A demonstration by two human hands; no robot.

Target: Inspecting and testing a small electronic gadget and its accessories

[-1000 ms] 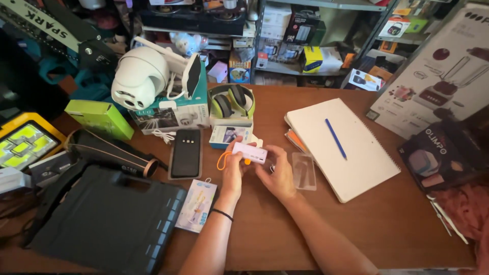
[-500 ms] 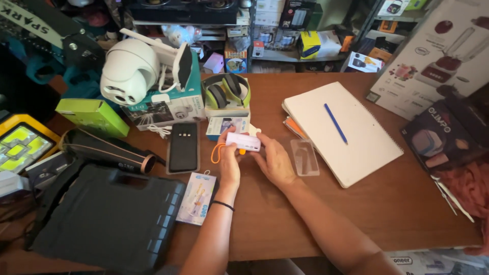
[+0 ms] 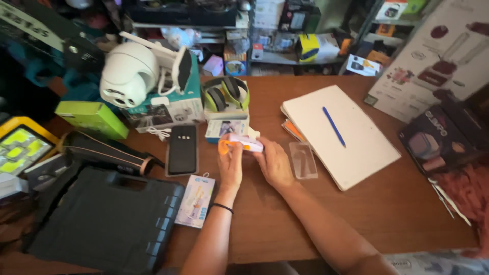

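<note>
Holding a small white gadget (image 3: 245, 143) with an orange loop (image 3: 224, 145), left hand (image 3: 230, 164) and right hand (image 3: 274, 164) both closed on it above the table (image 3: 285, 224); clear case (image 3: 303, 160) lies empty beside; handling looks midway.

My one view: head-worn camera, angled steeply down over the brown wooden table (image 3: 265, 224), close above it, facing the cluttered shelves (image 3: 285, 30).

Wooden table (image 3: 265, 224). Left: dark case (image 3: 102, 219), yellow lamp (image 3: 20, 147), green box (image 3: 91, 118), white dome camera (image 3: 127, 74). Centre: black phone (image 3: 182, 148), green headphones (image 3: 226, 94), card packet (image 3: 195, 200), clear packet (image 3: 303, 160). Right: white notebook (image 3: 351, 140) bearing a blue pen (image 3: 333, 126); large boxes (image 3: 438, 56) beyond.
</note>
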